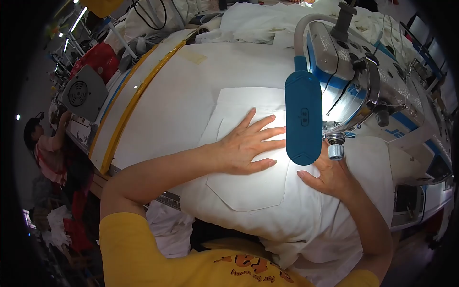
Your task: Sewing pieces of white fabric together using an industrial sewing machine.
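Observation:
White fabric (308, 222) lies over the sewing table and hangs down toward my lap. On top of it rests a pocket-shaped white patch (247, 192) with a pointed lower end. My left hand (252, 145) presses flat on this patch, its fingers spread. To the right, my right hand (330, 172) touches the fabric beside the sewing machine's (358, 86) needle area, thumb apart from the fingers. A teal lamp head (303, 118) covers some of both hands' fingertips and hides the needle. Bright light falls on the cloth under it.
Yellow tape strips (143, 97) cross the white tabletop (172, 93) at left. Piled white cloth (251, 19) lies along the back. A measuring scale (168, 201) runs along the front edge. Another person (46, 147) works at the far left, near a grey machine housing (84, 93).

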`<state>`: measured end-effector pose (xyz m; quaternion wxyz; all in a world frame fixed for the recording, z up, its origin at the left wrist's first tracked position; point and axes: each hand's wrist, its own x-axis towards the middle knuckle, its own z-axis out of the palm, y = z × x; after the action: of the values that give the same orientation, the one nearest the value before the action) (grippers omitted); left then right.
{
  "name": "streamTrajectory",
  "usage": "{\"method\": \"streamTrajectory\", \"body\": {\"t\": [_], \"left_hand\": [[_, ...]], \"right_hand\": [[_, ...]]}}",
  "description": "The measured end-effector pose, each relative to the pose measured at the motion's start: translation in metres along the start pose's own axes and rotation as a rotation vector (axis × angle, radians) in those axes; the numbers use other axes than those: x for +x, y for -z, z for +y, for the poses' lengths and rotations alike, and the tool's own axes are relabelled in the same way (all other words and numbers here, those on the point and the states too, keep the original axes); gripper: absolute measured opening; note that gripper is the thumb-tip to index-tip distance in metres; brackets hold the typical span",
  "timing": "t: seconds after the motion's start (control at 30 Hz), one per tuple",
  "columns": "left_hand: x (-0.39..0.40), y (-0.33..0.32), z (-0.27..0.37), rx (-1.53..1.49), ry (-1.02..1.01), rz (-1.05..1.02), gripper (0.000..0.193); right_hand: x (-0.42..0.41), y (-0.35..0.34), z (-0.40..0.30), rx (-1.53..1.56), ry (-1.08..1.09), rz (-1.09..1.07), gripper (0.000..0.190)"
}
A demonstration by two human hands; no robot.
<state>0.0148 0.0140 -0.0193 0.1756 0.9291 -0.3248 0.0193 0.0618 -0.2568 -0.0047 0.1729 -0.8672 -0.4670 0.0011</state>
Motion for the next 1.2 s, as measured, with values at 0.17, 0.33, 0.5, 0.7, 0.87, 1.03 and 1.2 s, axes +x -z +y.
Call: {"method": "streamTrajectory", "body": {"t": [0.17,0.33,0.5,0.7,0.87,1.03,1.2], "left_hand": [[0.0,0.001,0.0,0.028,0.015,0.011,0.047],[0.0,0.004,0.003,-0.009,0.068,-0.009,0.047],[0.002,0.008,0.005,0.031,0.065,-0.023,0.047],[0.003,0.003,0.003,0.055,0.106,-0.072,0.047],[0.001,0.002,0.001,0.04,0.034,0.013,0.05],[-0.002,-0.001,0.003,-0.038,0.007,0.1,0.047],[-0.039,0.011,0.015,-0.296,0.218,0.29,0.041]], "right_hand": [[0.0,-0.001,0.001,0.047,0.016,0.032,0.05],[0.002,0.001,0.0,0.02,0.052,0.062,0.052],[0.006,0.002,0.004,0.27,-0.029,0.236,0.034],[0.006,-0.004,0.018,0.443,-0.104,0.287,0.021],[-0.006,0.012,0.003,0.481,-0.217,0.214,0.021],[-0.025,0.03,-0.039,0.276,-0.125,0.086,0.031],[-0.028,0.012,-0.069,0.024,0.005,-0.167,0.059]]}}
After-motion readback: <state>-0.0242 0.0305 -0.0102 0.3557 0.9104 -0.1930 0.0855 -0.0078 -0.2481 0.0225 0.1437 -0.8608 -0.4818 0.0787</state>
